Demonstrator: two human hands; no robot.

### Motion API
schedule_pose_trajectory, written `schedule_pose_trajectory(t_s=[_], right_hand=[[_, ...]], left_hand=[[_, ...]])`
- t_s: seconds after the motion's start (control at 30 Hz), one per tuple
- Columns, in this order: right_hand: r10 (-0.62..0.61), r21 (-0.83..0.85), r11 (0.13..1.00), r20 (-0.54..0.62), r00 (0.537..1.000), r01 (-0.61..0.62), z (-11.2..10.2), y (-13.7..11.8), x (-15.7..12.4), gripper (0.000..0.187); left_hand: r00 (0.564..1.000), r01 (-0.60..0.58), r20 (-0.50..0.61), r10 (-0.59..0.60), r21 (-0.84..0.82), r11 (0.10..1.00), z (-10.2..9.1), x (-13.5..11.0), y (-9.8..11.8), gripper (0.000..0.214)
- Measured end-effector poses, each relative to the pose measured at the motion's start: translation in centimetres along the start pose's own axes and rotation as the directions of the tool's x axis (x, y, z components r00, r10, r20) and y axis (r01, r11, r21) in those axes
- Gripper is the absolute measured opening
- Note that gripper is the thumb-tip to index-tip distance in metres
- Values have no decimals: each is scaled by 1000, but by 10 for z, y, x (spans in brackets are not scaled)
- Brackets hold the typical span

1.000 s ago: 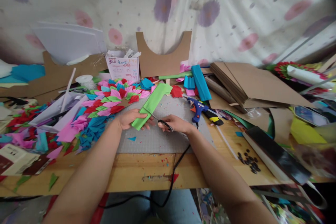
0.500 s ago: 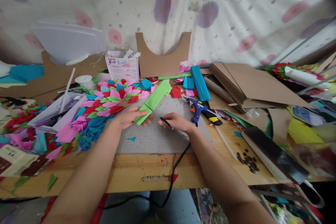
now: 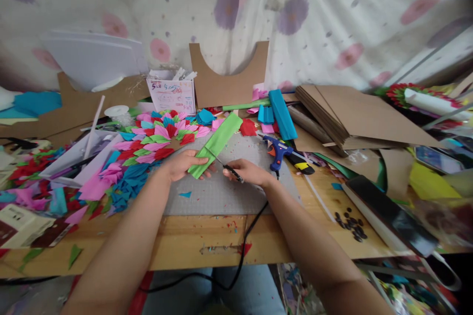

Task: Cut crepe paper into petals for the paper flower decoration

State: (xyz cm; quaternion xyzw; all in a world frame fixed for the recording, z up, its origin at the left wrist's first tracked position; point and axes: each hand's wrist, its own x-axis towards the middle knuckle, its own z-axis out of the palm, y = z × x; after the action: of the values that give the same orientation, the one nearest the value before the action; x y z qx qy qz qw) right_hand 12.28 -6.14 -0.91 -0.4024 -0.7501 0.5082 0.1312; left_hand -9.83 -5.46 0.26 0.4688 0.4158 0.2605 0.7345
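Between the thumb and fingers of my left hand (image 3: 185, 165) is a folded strip of bright green crepe paper (image 3: 222, 135), held at its near end. The strip slants away to the upper right above a grey cutting mat (image 3: 221, 202). My right hand (image 3: 247, 172) is closed around black-handled scissors (image 3: 233, 172). Their thin metal blades reach left to the strip, where a line crosses the paper just beyond my left fingers. A small blue paper scrap (image 3: 185, 194) lies on the mat below my left hand.
Left of the mat lie heaps of coloured paper petals (image 3: 155, 140) and a white tray (image 3: 105, 157). A blue glue gun (image 3: 278, 152) and a yellow-black cutter (image 3: 301, 162) sit to the right. Farther right are stacked cardboard sheets (image 3: 369, 113), black discs (image 3: 353, 226) and a phone-like device (image 3: 388, 211).
Both hands stay in nearly the same place, still on the green strip and the scissors. The strip's far end looks flatter and has shifted slightly right. The camera view has moved a little.
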Motion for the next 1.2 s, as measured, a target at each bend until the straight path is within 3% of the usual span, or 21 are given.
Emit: schedule_pose_trajectory(t_s=[0.2,0.33,0.53,0.73,1.0,1.2], right_hand=[[-8,67,998,-45,999,11,2,1,3,53],[13,59,998,-70,997,-9,2,4,5,53],[-3,-46,999,-12,1000,3,1,0,2,50],[-31,-221,975,-31,999,24,1,-7,-2,44],[-36,-42,999,-47,998,34,4,1,5,49],[-3,101,995,-52,999,8,6,3,9,51]], left_hand=[[999,-12,33,13,-20,1000,-7,-2,-1,19],[999,-42,-3,42,-28,999,-6,-1,-2,20],[993,-47,-110,49,20,999,-2,-1,0,19],[996,-29,-82,35,72,997,8,2,-1,22],[992,-14,-128,19,36,999,1,2,1,20],[995,-7,-98,7,-3,1000,-6,0,3,14]])
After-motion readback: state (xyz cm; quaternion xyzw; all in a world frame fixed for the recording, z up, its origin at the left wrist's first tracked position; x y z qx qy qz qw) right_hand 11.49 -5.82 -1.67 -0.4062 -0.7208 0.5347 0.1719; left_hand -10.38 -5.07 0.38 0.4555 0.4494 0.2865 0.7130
